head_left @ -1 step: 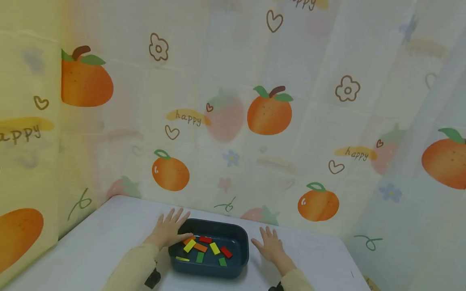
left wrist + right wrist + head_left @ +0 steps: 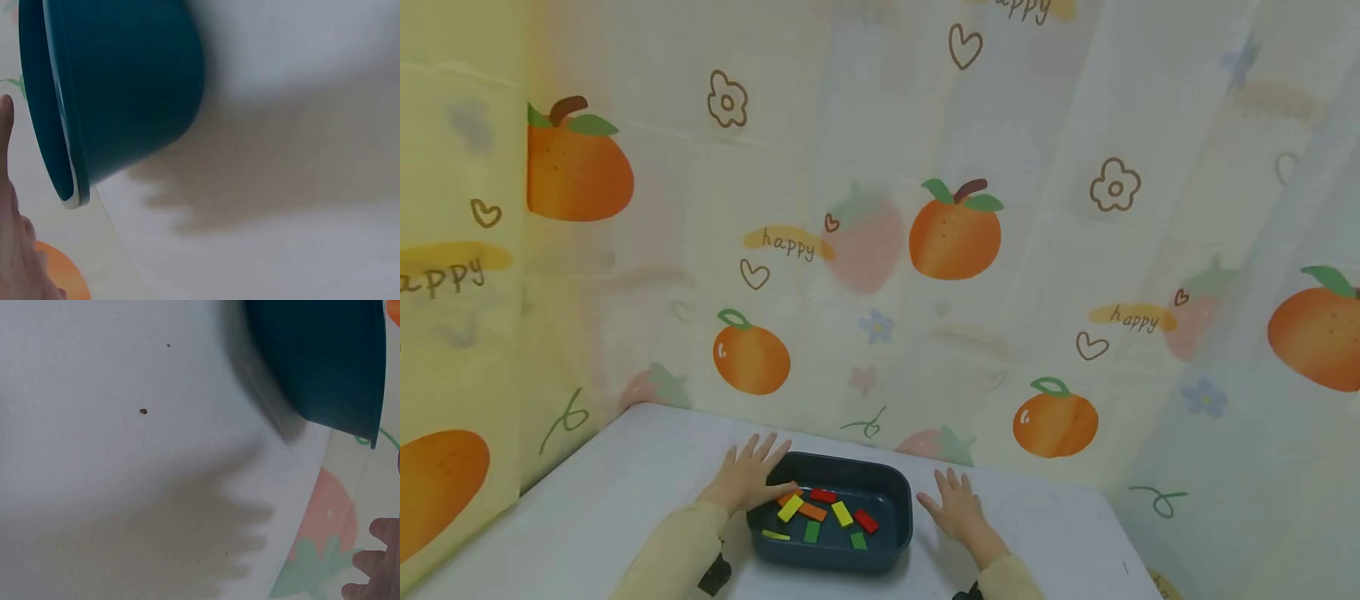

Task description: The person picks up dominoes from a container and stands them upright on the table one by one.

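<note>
A dark teal rectangular basin (image 2: 831, 557) stands on the white table in the head view. Inside it lie several small blocks, among them a yellow block (image 2: 842, 514), a red block (image 2: 867, 522), an orange block (image 2: 812, 511) and a green block (image 2: 812, 532). My left hand (image 2: 745, 479) is by the basin's left back corner, fingers spread, its thumb over the edge; it holds nothing. To the right of the basin, my right hand (image 2: 958, 510) is spread and apart from it, also holding nothing. Both wrist views show the basin's outer wall (image 2: 125, 81) beside each hand.
The white table (image 2: 640, 467) reaches back to a hanging cloth (image 2: 850, 150) printed with oranges, strawberries and the word "happy". Small dark specks (image 2: 144, 411) dot the table in the right wrist view, near the shadow of a hand.
</note>
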Action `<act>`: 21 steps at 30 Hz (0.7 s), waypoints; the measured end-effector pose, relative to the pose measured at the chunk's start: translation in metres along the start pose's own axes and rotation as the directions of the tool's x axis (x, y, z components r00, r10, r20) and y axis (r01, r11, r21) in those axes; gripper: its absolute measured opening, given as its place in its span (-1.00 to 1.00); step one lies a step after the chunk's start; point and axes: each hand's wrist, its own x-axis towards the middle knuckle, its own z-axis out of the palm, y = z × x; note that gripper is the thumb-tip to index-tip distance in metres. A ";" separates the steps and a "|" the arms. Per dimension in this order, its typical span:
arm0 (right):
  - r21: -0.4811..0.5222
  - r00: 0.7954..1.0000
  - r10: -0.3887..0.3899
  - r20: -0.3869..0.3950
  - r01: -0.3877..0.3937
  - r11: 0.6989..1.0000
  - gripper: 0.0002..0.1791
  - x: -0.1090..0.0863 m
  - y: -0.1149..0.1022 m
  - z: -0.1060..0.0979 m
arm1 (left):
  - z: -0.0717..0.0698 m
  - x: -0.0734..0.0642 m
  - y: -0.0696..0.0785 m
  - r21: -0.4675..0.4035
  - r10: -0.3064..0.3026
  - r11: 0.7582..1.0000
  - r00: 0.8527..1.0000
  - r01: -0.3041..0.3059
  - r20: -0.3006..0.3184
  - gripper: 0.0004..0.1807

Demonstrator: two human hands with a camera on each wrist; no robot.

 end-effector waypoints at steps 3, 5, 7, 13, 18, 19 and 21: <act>0.006 1.000 -0.001 0.000 0.001 1.000 -0.33 0.002 -0.001 -0.001 | 0.003 0.003 -0.003 0.002 0.005 1.000 1.000 -0.005 0.009 -0.17; 0.010 1.000 -0.011 -0.006 0.011 1.000 -0.34 0.003 -0.004 -0.003 | 0.007 0.004 -0.006 -0.005 0.003 1.000 1.000 -0.003 0.020 -0.15; 0.041 0.999 -0.036 -0.025 0.037 0.998 -0.36 0.005 -0.009 -0.006 | 0.007 0.003 -0.009 -0.046 -0.008 0.999 1.000 0.009 0.022 -0.12; 0.169 0.985 -0.138 -0.106 0.154 0.973 -0.44 0.007 -0.022 -0.004 | 0.012 -0.017 -0.014 -0.348 -0.023 0.937 1.000 0.020 -0.005 -0.07; 0.199 0.949 -0.205 -0.238 0.254 0.947 -0.67 0.003 -0.027 0.010 | 0.032 -0.039 -0.018 -0.514 0.031 0.854 0.994 -0.079 -0.100 -0.14; 0.205 0.941 -0.208 -0.268 0.266 0.942 -0.71 0.002 -0.028 0.012 | 0.036 -0.042 -0.019 -0.534 0.025 0.841 0.993 -0.084 -0.117 -0.14; 0.249 0.931 -0.195 -0.310 0.277 0.928 -0.77 0.000 -0.031 0.017 | 0.045 -0.048 -0.021 -0.563 -0.004 0.822 0.990 -0.078 -0.144 -0.12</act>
